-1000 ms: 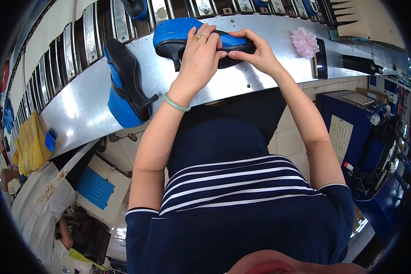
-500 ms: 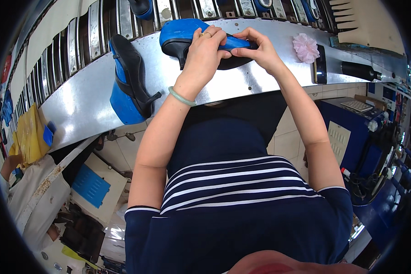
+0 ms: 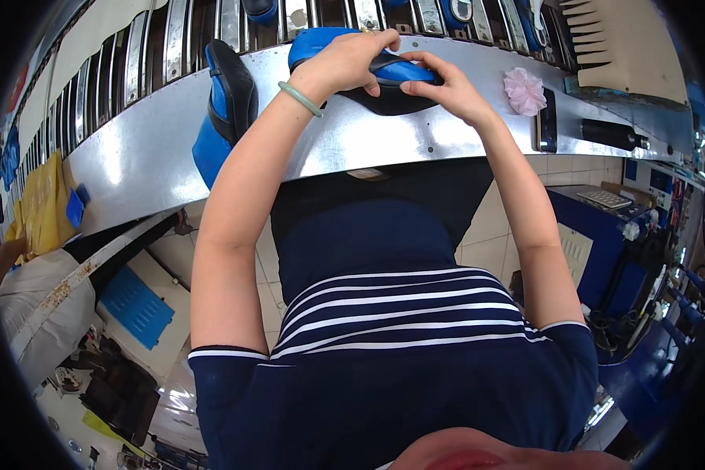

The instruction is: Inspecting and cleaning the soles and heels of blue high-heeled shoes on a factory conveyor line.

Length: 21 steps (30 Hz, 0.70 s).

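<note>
A black heeled shoe (image 3: pixel 393 103) on a blue shoe last (image 3: pixel 310 42) lies on its side on the metal bench top. My left hand (image 3: pixel 354 64) reaches over its middle, thumb on the near side, fingers bent over the strap area. With thumb and forefinger, my right hand (image 3: pixel 444 88) grips the toe end, where blue shows between black edges. The heel is mostly hidden behind my left wrist. Left of my left forearm stands a second black shoe (image 3: pixel 233 84), also on a blue last; my arm covers its heel.
Beyond the bench edge (image 3: pixel 125 168) runs a conveyor of metal slats (image 3: pixel 197 39) carrying more blue lasts. To the right are a pink fabric flower (image 3: pixel 525 92), a black phone-like slab (image 3: pixel 549 121) and a black cylindrical tool (image 3: pixel 611 134). Far left, another person's hand (image 3: pixel 8 254) is at a yellow cloth (image 3: pixel 43 204).
My left hand has shifted up over the shoe, its forearm swinging left across the second shoe. The held shoe has moved slightly right; my right hand keeps its grip.
</note>
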Motion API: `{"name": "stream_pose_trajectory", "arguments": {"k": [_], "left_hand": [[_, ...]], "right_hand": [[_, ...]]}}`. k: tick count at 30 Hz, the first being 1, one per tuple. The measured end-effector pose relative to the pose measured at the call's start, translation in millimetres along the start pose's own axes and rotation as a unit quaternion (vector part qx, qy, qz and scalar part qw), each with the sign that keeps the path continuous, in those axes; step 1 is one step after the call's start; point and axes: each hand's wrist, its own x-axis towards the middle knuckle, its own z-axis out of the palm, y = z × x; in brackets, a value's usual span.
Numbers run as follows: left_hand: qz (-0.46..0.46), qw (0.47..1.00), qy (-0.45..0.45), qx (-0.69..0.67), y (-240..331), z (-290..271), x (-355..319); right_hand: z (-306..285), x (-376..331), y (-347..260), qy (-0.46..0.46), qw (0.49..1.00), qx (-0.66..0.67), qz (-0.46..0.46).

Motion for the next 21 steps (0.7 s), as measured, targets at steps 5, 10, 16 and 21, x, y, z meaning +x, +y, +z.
{"name": "stream_pose_trajectory", "arguments": {"k": [5,10,16,21], "left_hand": [[0.049,0.999,0.012,0.009,-9,6,-8],[0.115,0.990,0.054,0.059,-12,15,-15],[0.097,0.988,0.101,0.067,-6,25,-10],[0.074,0.991,0.095,0.055,1,22,-7]], "right_hand": [[13,-4,-10,0.075,0.985,-0.149,-0.053],[14,-6,-2,0.092,0.970,-0.188,-0.120],[12,-3,3,0.101,0.964,-0.195,-0.147],[12,-2,0,0.090,0.988,-0.094,-0.084]]}}
